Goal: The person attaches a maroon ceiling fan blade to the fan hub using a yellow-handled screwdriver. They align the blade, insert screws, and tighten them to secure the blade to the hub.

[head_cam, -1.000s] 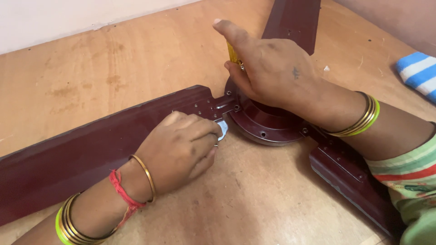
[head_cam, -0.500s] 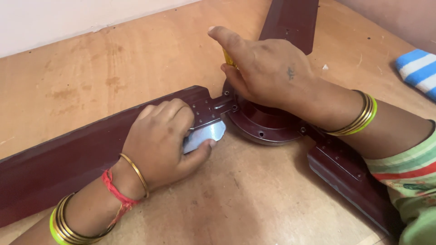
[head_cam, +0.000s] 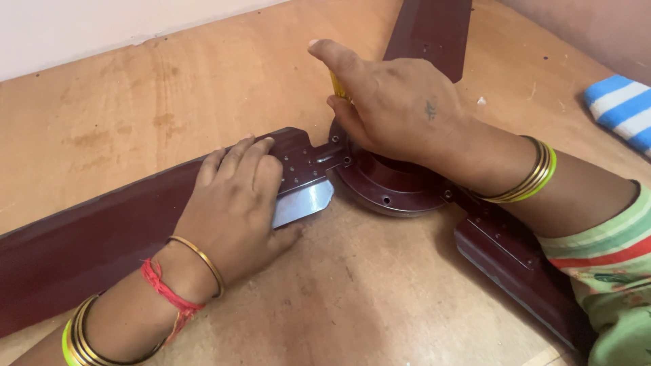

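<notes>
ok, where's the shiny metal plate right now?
Head view, centre-left: the metal plate lies at the root of the left fan blade, under the left hand, just left of the round hub.

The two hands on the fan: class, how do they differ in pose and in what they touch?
The left hand lies flat, pressing on a dark red fan blade beside a silver plate; the right hand is arched over the round fan hub, gripping something yellow. The left wrist has a red thread; the right does not. Both wear gold and green bangles.

A blue-and-white striped cloth [head_cam: 625,108] lies at the right edge of the wooden floor [head_cam: 135,102], below a pale wall [head_cam: 81,27].
</notes>
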